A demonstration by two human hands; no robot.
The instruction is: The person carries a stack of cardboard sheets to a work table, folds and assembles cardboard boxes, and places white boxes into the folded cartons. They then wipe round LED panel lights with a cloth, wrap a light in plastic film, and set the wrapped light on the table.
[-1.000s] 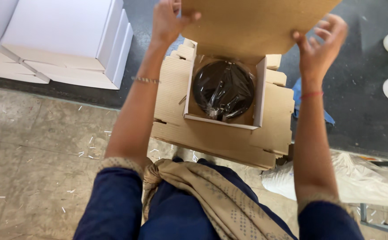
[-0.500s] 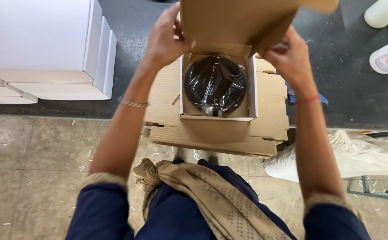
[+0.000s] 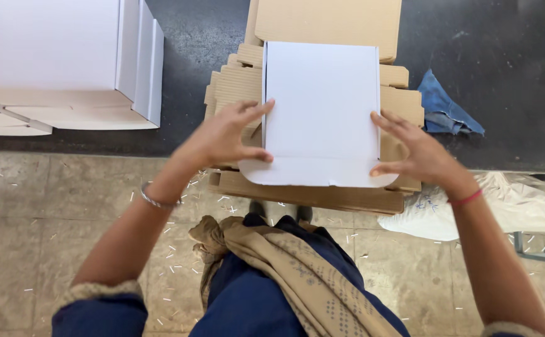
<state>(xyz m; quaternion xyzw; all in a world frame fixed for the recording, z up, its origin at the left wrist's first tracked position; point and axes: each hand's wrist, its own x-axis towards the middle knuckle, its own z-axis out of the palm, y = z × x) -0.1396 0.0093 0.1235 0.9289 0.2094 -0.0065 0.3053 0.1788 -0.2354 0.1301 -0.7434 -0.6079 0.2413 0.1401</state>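
- White lid of the carton lay flat and shut, a plain, smooth, nearly square panel with crisp edges and no marks that I could see.
- Its front flap was folded toward me along a faint crease, and its two outer corners were rounded.
- It sat on top of a stack of brown corrugated cardboard, whose ribbed edges stuck out on both sides and beneath the flap.
- Another flat brown sheet lay behind the lid, farther from me.
- The whole stack rested at the near edge of a dark table, right in front of my body.
- My left hand was spread, fingers fanned out; the fingertips touched the lid's left edge and the thumb lay on the flap's upper left corner.
- My right hand was spread too, fingers apart, with the tips at the lid's right edge and the thumb by the flap's right corner; I could not tell how firmly it pressed.
- Neither hand pinched or gripped anything.
- A crumpled blue cloth lay on the table just right of the stack.
- Closed white boxes stood well to the left.
- Small pale scraps were scattered on the stone floor by my feet.
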